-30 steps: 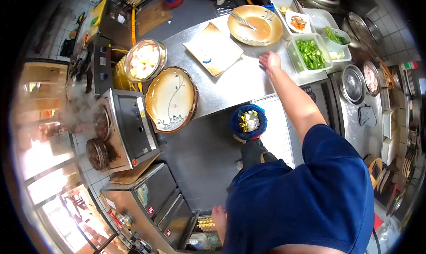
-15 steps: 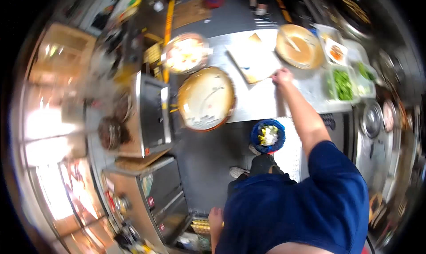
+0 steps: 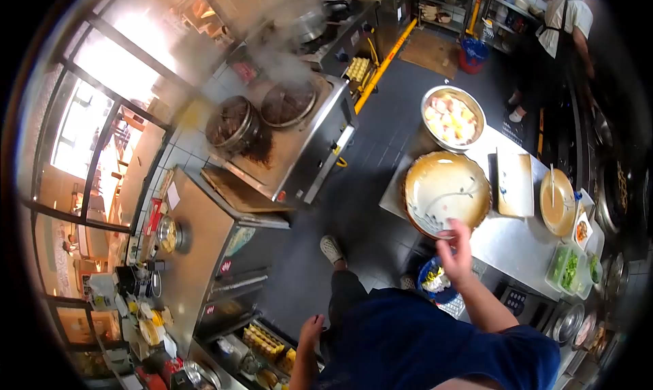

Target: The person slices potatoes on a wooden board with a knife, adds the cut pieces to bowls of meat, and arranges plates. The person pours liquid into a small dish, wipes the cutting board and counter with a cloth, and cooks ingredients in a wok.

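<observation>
My right hand (image 3: pixel 457 255) is over the near rim of a large round plate (image 3: pixel 454 186) with a brown edge and a painted plant pattern. Its thumb and fingers are apart with nothing between them; whether they touch the rim I cannot tell. Right of that plate lies a white rectangular plate (image 3: pixel 515 186) with a brown edge. A steel bowl (image 3: pixel 435 128) of pale and orange food pieces stands behind the round plate. My left hand (image 3: pixel 311 330) hangs low by my side, fingers curled, with nothing visible in it.
A tan bowl of brown liquid (image 3: pixel 558 216) and a tub of chopped greens (image 3: pixel 563 267) stand at the worktop's right. Below the worktop is a blue bin (image 3: pixel 442 296). Steaming pots (image 3: pixel 231 121) sit on a left-hand stove. Another person (image 3: pixel 561 29) stands far right.
My view has swung to the left, so the worktop appears farther right. My right hand has left the rectangular plate's edge and is at the round plate.
</observation>
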Demonstrator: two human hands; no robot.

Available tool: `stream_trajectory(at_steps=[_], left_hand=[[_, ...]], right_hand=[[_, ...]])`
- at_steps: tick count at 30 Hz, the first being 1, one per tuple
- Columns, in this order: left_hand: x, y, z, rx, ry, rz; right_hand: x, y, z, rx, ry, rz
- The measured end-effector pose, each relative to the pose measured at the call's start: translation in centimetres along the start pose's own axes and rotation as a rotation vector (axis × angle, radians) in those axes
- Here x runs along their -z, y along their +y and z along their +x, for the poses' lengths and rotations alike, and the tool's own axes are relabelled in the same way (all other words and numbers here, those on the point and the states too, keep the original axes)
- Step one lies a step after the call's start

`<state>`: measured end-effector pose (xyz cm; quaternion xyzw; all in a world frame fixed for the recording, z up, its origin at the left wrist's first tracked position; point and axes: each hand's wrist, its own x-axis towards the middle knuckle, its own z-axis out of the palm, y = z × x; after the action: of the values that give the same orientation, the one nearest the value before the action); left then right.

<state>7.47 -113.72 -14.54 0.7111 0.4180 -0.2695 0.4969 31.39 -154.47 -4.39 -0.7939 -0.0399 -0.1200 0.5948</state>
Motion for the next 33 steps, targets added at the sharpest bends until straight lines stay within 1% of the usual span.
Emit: stream_trajectory(at_steps=[1, 2, 3, 4, 5, 7, 9, 10, 11, 14, 15, 16, 19, 20, 22, 25, 27, 28, 29, 30, 33], left_hand=[[1.3, 0.4, 2.6, -0.061, -0.007, 0.041], [2.6, 0.7, 5.4, -0.124, -0.014, 0.089], [4.3, 1.0, 7.9, -0.183, -0.022, 0.14], [6.4, 5.4, 7.5, -0.256, -0.002, 0.264], [8.4, 8.1, 8.4, -0.319, -0.007, 0.284], [12.4, 11.7, 9.7, -0.432, -0.028, 0.323], [15.8, 14.7, 11.3, -0.422, 0.032, 0.333], [17.4, 16.5, 12.0, -0.421, 0.062, 0.344], [18.8, 19.8, 11.0, -0.374, 0.048, 0.359], [21.6, 23.1, 13.4, -0.468, 0.039, 0.291], [22.2, 24.9, 13.5, -0.486, 0.036, 0.278], [22.5, 26.7, 13.5, -0.504, 0.035, 0.26], [23.0, 30.7, 14.9, -0.442, -0.121, 0.021], [22.8, 31.0, 16.3, -0.418, -0.206, -0.154], [22.8, 31.8, 18.2, -0.596, -0.268, -0.135], [22.8, 40.1, 17.2, -0.69, -0.362, -0.125], [21.5, 45.3, 16.9, -0.557, -0.425, -0.377], [21.1, 45.7, 19.6, -0.673, -0.488, -0.352], [20.6, 45.2, 23.5, -0.573, -0.492, -0.434], [19.3, 46.9, 24.8, -0.556, -0.499, -0.463], [15.6, 56.7, 24.3, -0.575, -0.536, -0.461]], right_hand=[[-3.3, 0.6, 0.6, 0.08, -0.116, -0.057], [-6.5, -1.3, 2.1, 0.116, -0.193, -0.073], [-9.9, -1.7, 3.2, 0.174, -0.237, -0.085], [-13.2, -2.1, 4.4, 0.205, -0.286, -0.135], [-16.0, -2.6, 5.5, 0.228, -0.342, -0.186], [-21.2, -3.7, 7.7, 0.138, -0.431, -0.285], [-25.3, -5.0, 9.7, -0.02, -0.485, -0.298], [-27.2, -5.4, 10.9, 0.01, -0.483, -0.335], [-28.6, -5.3, 11.8, 0.035, -0.482, -0.376], [-32.5, -4.0, 14.8, 0.065, -0.499, -0.49], [-33.4, -3.4, 16.0, 0.073, -0.513, -0.524], [-33.9, -3.9, 17.8, 0.001, -0.564, -0.524], [-35.9, -2.3, 23.2, -0.032, -0.602, -0.616], [-36.3, -1.5, 25.1, -0.033, -0.584, -0.636], [-37.0, 0.0, 29.4, -0.106, -0.555, -0.645], [-37.5, 4.5, 35.4, -0.151, -0.508, -0.663], [-38.1, 6.9, 40.0, -0.211, -0.522, -0.663], [-38.6, 8.9, 42.3, -0.262, -0.561, -0.662], [-38.8, 10.6, 44.4, -0.273, -0.583, -0.666], [-39.0, 12.2, 46.6, -0.281, -0.608, -0.669], [-37.5, 14.3, 53.5, -0.318, -0.7, -0.641]])
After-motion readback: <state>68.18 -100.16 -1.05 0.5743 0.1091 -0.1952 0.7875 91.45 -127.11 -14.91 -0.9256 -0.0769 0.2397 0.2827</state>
